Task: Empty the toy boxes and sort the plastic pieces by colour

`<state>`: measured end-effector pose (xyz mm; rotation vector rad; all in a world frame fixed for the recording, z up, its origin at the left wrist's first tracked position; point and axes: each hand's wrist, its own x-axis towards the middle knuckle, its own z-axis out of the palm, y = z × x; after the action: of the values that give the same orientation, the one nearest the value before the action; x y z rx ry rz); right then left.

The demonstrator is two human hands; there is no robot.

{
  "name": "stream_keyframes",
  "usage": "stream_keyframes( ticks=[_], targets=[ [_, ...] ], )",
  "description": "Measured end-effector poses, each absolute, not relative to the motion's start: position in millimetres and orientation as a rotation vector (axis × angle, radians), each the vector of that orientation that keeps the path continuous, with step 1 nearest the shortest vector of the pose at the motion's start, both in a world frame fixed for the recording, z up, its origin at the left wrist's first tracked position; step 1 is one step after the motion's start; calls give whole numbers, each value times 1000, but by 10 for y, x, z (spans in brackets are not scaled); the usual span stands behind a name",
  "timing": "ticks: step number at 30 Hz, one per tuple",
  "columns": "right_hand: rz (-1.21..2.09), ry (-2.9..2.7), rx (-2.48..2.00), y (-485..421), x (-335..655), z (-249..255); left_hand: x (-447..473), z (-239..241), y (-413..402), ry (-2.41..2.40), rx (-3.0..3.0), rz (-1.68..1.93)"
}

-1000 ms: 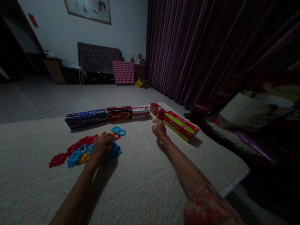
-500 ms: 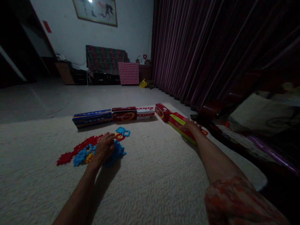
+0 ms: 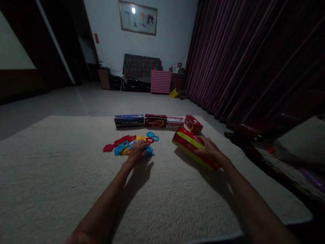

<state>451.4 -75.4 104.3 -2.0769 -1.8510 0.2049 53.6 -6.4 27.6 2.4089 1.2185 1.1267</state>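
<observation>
Item 1: right hand (image 3: 209,151). A second ago it lay flat on the mat beside the red-and-yellow box (image 3: 191,146); half a second ago it had reached the box's top; now its fingers are wrapped over the box's long upper edge, gripping it. The box has left its place at the end of the row and sits angled, nearer the person, its near end apparently lifted off the mat (the shadow beneath suggests so, though the light is poor). In my judgement the box is being drawn in toward the pile.

Item 2: left hand (image 3: 138,151). Unmoved across all three moments, palm down on the heap of plastic pieces (image 3: 127,145) (red, blue, yellow), fingers loosely curled over them; whether any piece is actually pinched, I cannot tell.

Item 3: remaining row at the mat's far edge: blue box (image 3: 129,120), dark red box (image 3: 155,121), white-and-red box (image 3: 175,122), small red box (image 3: 193,124), all untouched.

Item 4: cream mat (image 3: 50,169), bearing everything listed.
</observation>
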Motion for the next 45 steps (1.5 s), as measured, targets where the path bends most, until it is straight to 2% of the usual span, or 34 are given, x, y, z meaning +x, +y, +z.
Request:
stream_keyframes(
  ticks=[7,15,26,39,45],
  targets=[
    [318,-2382,-1383,-1131,3339,968,281,282,-634,1204,1835,1436],
    [353,-2534,-1330,-1253,2592,828,-69,218,-908,1200,1407,1421],
    [428,-2440,-1486,-1209,2887,833,-228,287,-996,1134,1847,1181],
    [500,-2669,-1447,-1063,2843,1014,-331,559,-810,1143,2340,648],
    [596,-2720,-1473,-928,2872,1027,-296,660,-725,1058,2417,542]
  ],
)
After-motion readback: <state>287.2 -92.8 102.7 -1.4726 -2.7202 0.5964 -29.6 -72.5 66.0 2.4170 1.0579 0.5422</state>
